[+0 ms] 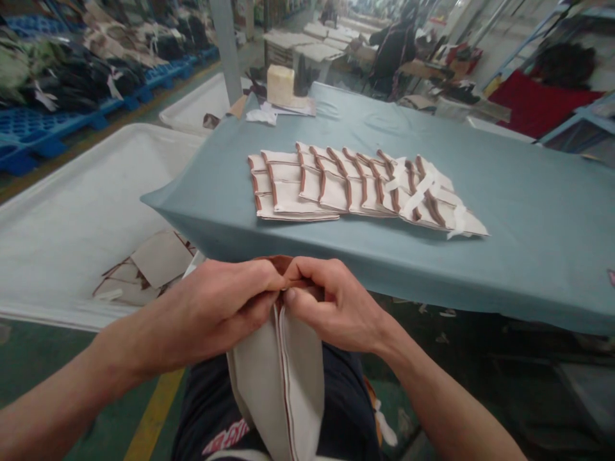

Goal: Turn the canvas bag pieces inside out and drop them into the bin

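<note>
A cream fabric piece with brown edging (302, 378) hangs upright in front of my body, below the table's near edge. My left hand (230, 301) pinches its top edge from the left. From the right, my right hand (336, 301) grips the same edge, thumb and bent forefinger meeting the left fingertips. The exact pinch point is partly hidden by the fingers. Beyond my hands, several similar cream pieces with brown trim (331, 186) lie overlapped in a row, with white strips (423, 192) across the right end.
The pieces lie on a blue-covered table (528, 211). At its far left edge are a yellowish block (280, 84) and a white scrap (262, 114). A white bin (62, 192) at left holds fabric pieces (161, 256). Blue pallets (29, 128) with bundles stand farther left.
</note>
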The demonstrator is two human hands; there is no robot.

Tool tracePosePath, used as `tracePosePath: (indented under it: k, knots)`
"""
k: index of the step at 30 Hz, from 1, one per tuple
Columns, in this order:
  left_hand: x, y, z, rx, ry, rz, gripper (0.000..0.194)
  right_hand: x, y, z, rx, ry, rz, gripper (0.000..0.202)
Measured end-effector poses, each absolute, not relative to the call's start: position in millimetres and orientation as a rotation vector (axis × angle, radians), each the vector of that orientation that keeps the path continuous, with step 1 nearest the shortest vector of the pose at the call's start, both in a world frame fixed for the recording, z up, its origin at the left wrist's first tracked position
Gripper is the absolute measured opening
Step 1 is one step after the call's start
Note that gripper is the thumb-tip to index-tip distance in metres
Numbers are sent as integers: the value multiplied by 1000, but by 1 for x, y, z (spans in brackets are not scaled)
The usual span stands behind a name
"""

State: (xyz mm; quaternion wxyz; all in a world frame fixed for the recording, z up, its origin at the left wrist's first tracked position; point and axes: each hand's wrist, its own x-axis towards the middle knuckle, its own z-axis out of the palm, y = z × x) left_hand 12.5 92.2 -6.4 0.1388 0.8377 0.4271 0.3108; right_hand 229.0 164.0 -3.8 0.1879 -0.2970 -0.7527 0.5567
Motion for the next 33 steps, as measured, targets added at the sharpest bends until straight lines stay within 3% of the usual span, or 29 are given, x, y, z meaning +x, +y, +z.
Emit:
tracePosePath:
  k: [4, 8, 14, 18, 22, 28, 33]
  knots:
    - [13, 92, -19, 2494, 1155, 1011, 26, 225, 169, -19, -778, -1899, 1969, 19]
    - [16, 94, -22, 2261, 1315, 1076, 20, 224, 176, -30, -711, -1782, 2044, 27]
    - [20, 104, 0, 1873, 1488, 772, 21, 231, 185, -17, -767, -2100, 1637, 13]
    - [27, 111, 19, 1989, 1542, 628, 30, 234, 191, -6, -717, -2291, 1301, 9]
    - [33, 119, 22, 2071, 1577, 618, 31, 236, 200, -13, -677, -2283, 1192, 8]
    - [30, 122, 0, 1732, 1465, 751, 37, 239, 212, -39, -581, -2121, 1491, 11]
    - [45, 116, -2, 1604, 1526, 851, 36, 250, 214, -30, -568, -1973, 1731, 21]
